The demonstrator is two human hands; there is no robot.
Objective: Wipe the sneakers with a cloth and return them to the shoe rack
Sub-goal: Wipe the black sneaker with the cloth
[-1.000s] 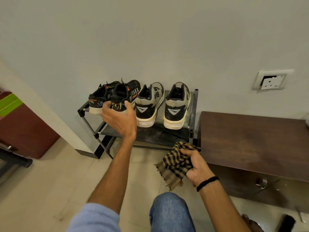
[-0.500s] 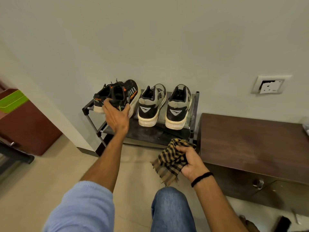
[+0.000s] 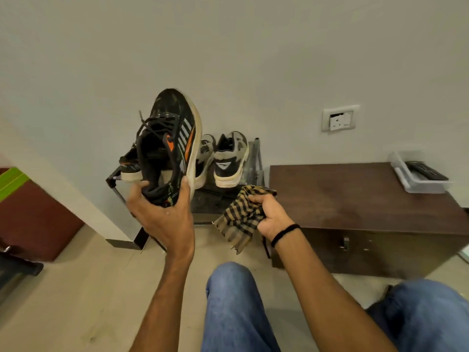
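Observation:
My left hand (image 3: 162,214) grips the heel of a black sneaker with orange and white stripes (image 3: 168,141), lifted off the rack with its toe pointing up. Its partner, a black sneaker (image 3: 129,165), stays on the black metal shoe rack (image 3: 256,158), mostly hidden behind the raised one. Two grey and black sneakers (image 3: 229,158) stand on the rack to the right, heels toward me. My right hand (image 3: 270,214) grips a bunched tan and black checked cloth (image 3: 239,217) just in front of the rack.
A dark wooden cabinet (image 3: 355,207) stands right of the rack, with a clear plastic tray holding a remote (image 3: 420,174) on it. A wall socket (image 3: 340,120) sits above. A maroon box (image 3: 33,217) is at the left. My knees in jeans (image 3: 233,301) are below.
My left hand closed on the black sneaker's heel and lifted it off the rack toward me, tipping its toe upward. The right hand with the cloth stayed about where it was.

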